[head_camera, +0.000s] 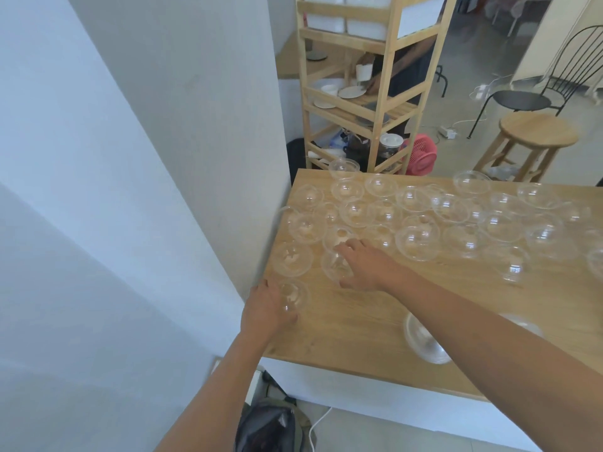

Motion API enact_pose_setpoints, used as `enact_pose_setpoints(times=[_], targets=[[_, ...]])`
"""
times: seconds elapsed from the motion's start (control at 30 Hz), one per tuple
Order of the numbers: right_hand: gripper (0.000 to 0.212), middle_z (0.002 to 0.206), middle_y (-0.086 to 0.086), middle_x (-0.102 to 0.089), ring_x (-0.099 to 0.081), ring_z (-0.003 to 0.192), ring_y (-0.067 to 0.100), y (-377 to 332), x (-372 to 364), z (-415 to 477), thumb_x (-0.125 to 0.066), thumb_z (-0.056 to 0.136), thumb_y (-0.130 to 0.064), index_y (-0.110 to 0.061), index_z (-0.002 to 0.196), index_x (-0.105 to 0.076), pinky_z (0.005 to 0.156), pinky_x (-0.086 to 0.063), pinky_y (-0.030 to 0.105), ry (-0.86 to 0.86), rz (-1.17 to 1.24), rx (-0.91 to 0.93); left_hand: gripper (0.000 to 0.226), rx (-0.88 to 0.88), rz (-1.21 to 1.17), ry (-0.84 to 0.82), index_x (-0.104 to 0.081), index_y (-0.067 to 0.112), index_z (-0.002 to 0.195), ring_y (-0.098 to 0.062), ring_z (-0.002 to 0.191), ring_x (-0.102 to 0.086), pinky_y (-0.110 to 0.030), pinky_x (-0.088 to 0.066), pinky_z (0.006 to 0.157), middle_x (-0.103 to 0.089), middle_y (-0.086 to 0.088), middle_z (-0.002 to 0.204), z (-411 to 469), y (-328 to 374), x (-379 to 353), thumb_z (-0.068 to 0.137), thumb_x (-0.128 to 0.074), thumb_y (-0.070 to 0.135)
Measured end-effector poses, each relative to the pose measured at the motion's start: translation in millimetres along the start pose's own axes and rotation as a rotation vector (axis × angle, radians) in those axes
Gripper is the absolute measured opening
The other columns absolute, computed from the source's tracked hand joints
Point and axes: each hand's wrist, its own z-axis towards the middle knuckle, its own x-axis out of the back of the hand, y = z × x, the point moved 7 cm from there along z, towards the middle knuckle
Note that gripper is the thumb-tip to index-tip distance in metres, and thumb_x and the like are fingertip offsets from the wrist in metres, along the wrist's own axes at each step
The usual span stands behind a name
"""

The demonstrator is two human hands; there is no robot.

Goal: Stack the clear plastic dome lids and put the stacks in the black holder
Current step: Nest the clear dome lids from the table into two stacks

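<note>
We take the wooden table (375, 324) as our landmark. Our left hand (266, 308) sits at its left edge, close to the near corner, with thumb and fingers curled round the edge lid (295, 295), a small clear dome that rests on the tabletop right by the rim. Our right hand (362, 265) reaches a little further in from that same edge, its fingers above and thumb below the inner lid (334, 267), spanning it in a fairly wide grasp; this lid also stands on the wood. Across the far half of the table the loose dome lids (417, 238) lie scattered, many touching or overlapping one another, from the left edge to past the right side of the view. Near the table's front edge, partly behind our right forearm, a lid stack (424, 342) lies tipped on its side. Beyond the far edge of the table stands a wooden shelf rack (380, 93) with white plates on it, a pink fan (421, 154) at its foot, and a round stool (538, 130) off toward the far right corner. On the floor below the near left corner lies a backpack (270, 425).
</note>
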Motion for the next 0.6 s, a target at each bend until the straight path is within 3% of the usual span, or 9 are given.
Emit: enact_pose_setpoints(times=[0.17,0.27,0.37,0.47,0.6], targets=[[0.076,0.15,0.004,-0.038,-0.036,0.134,0.028,9,-9,-6,-0.063,0.086,-0.056,-0.026,0.149,-0.035,0.109,-0.035,0.043,-0.068,-0.079,0.001,0.064,-0.054,-0.011,-0.014,-0.045,0.014,0.125,-0.021,0.116,-0.047,-0.027,-0.042,0.091,-0.05,-0.002,0.121,-5,4,-15,0.075,-0.075,0.043],[0.062,0.139,0.001,-0.048,-0.043,0.124,0.026,13,-4,-8,-0.058,0.081,-0.067,-0.028,0.129,-0.057,0.104,-0.034,0.042,-0.099,-0.149,0.008,0.058,-0.094,0.016,-0.012,-0.047,0.016,0.121,-0.022,0.113,-0.049,-0.031,-0.043,0.093,-0.051,-0.001,0.119,-6,11,-18,0.076,-0.071,0.045],[0.056,0.13,0.0,-0.052,-0.046,0.118,0.025,10,13,-5,-0.056,0.078,-0.071,-0.027,0.113,-0.063,0.102,-0.034,0.044,-0.021,-0.156,0.044,0.056,-0.105,-0.002,0.0,-0.048,0.018,0.118,-0.02,0.109,-0.049,-0.031,-0.043,0.091,-0.051,0.0,0.117,-7,19,-20,0.075,-0.07,0.045],[0.065,0.144,-0.001,-0.044,-0.04,0.129,0.023,-3,25,3,-0.06,0.082,-0.063,-0.025,0.134,-0.053,0.105,-0.036,0.042,0.054,-0.072,0.155,0.064,-0.097,-0.016,-0.033,-0.046,0.018,0.122,-0.019,0.111,-0.048,-0.031,-0.043,0.092,-0.049,0.001,0.12,-6,25,-25,0.073,-0.074,0.048],[0.083,0.159,-0.003,-0.026,-0.02,0.145,0.024,-23,16,19,-0.067,0.082,-0.054,-0.027,0.152,-0.031,0.114,-0.025,0.044,-0.048,-0.175,0.27,0.069,-0.109,-0.023,-0.036,-0.045,0.019,0.123,-0.018,0.112,-0.047,-0.031,-0.044,0.093,-0.05,0.002,0.122,-2,27,-28,0.07,-0.076,0.051]])
